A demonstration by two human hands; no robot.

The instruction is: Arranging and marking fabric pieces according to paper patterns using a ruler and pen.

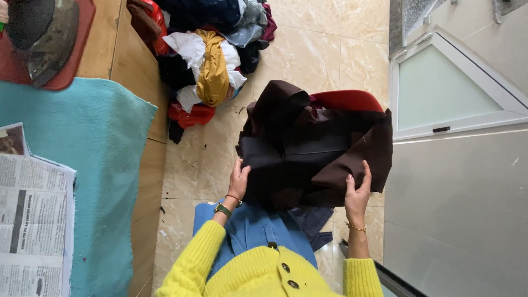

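Your left hand and right hand each pinch an edge of the dark brown garment, held bunched and unfolded above the red chair, while the heap of clothes lies unsorted on the floor.

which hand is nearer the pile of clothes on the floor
Left. The left hand grips the dark brown garment's edge just below the clothes pile; the right hand grips its far side.
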